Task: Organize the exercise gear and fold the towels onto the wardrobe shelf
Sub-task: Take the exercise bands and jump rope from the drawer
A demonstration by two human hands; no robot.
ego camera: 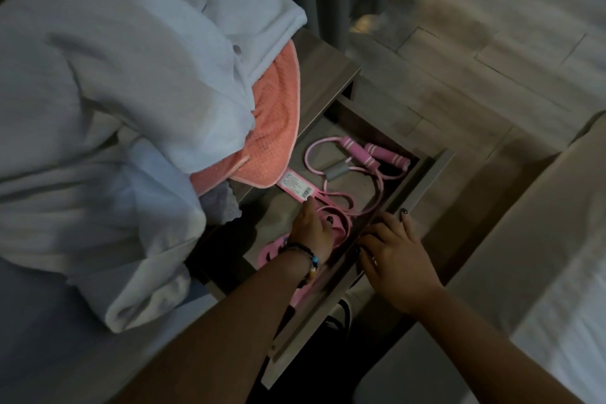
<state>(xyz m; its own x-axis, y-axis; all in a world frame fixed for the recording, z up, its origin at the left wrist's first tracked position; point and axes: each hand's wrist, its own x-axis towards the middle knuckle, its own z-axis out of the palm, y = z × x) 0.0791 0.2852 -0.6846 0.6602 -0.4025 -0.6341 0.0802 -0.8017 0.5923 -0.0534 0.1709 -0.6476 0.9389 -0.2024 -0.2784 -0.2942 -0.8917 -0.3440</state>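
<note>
The drawer [426, 187] stands pulled out from the nightstand [324, 75], and the pink gear lies loose on its floor. At the far end sit the two striped handles [377, 152] of the jump rope, side by side, with its pink cord [380, 187] looping back toward the person. A grey sleeve [337, 170] joins a pink tube near the middle. Nearer the front lie flat pink bands [331, 220], bunched together, with a barcoded tag [296, 185] lying beside them.

The left hand [311, 233] reaches into the drawer; its fingers rest down on the bands and the thumb seems curled against them, so it looks like a light grip, though blur leaves this uncertain. A beaded bracelet [308, 259] circles that wrist. My reading is that the hand is gathering or tucking the bands so they lie within the drawer walls.

The right hand [393, 259] lies on the drawer's front edge, fingers spread and fairly straight over the rim, holding nothing. It probably steadies the drawer, or is ready to push it shut once the gear is settled.

The towels are not yet folded. A heap of white towels [114, 92] lies rumpled on the nightstand top and spills to the left, with an orange towel [272, 128] caught beneath them, its corner hanging over the drawer's back. That corner could snag if the drawer closes. No wardrobe shelf is in view.
</note>
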